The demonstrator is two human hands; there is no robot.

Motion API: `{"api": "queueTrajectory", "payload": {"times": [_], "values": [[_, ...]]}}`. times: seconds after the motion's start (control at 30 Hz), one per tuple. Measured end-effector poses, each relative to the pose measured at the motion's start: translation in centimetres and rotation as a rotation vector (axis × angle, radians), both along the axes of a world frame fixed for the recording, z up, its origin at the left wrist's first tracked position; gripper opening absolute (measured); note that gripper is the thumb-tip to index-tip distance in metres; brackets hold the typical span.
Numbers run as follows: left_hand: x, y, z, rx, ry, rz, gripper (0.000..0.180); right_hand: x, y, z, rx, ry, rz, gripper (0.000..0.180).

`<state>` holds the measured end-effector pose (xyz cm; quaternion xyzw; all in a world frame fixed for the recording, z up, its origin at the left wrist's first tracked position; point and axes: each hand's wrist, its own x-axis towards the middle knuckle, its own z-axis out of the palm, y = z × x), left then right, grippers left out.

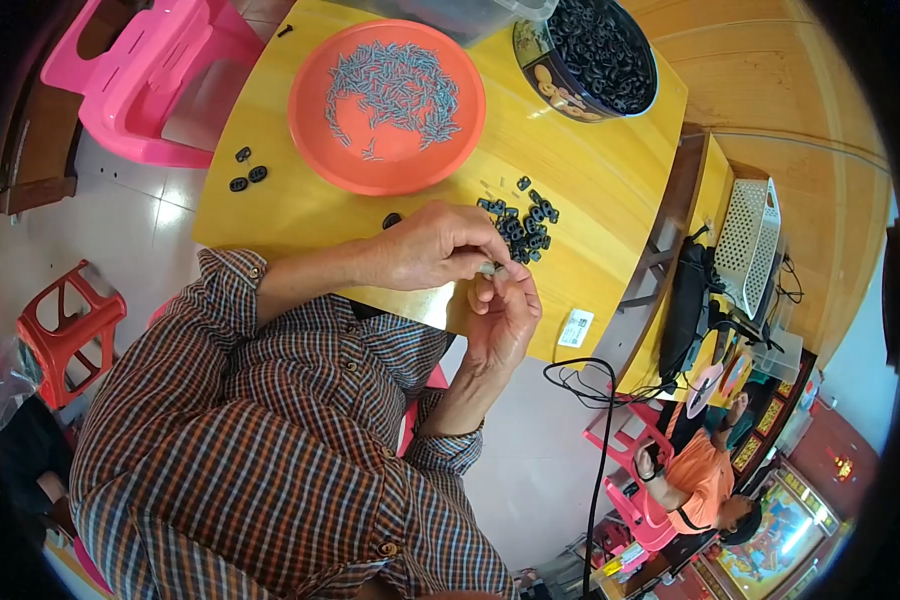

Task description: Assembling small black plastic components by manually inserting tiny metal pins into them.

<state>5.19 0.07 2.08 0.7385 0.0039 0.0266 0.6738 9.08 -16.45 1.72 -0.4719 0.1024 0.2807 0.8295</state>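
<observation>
Two bare hands at work over the near edge of a yellow bench (610, 190). The left hand (438, 248) and the right hand (505, 318) meet near the bench's near right corner, thumbs and forefingers drawn into a narrow pinch about a small pale piece (487, 268); the fingers largely hide it, so its exact form cannot be told. Just beyond the fingertips lies a loose heap of black parts (520, 228), with a few slender pins (494, 187) beside it. A single black piece (392, 220) lies just beside the left hand. Toward the far edge, an orange-red plate (395, 180) bears many grey screws (395, 85). A round tin (560, 88), filled with black pieces (600, 50), stands at the far right corner. Three black parts (249, 172) lie near the left edge; a white card (575, 327) lies at the near right corner.
</observation>
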Motion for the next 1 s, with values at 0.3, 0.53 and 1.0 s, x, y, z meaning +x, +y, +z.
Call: {"api": "queueTrajectory", "payload": {"times": [0.3, 0.53, 1.0], "values": [[-0.1, -0.1, -1.1, 0.265, -0.353, 0.028, 0.016, 0.4, -0.2, 0.0, 0.159, 0.230, -0.001, 0.010], [0.0, -0.2, -0.4, 0.397, -0.420, -0.002, 0.018, 0.2, -0.4, -0.1, 0.332, 0.300, 0.016, 0.014], [0.4, -1.7, 0.2, -0.194, 0.158, 0.160, 0.005, -1.1, 1.1, 1.1, -0.254, -0.233, -0.011, 0.010]]}}
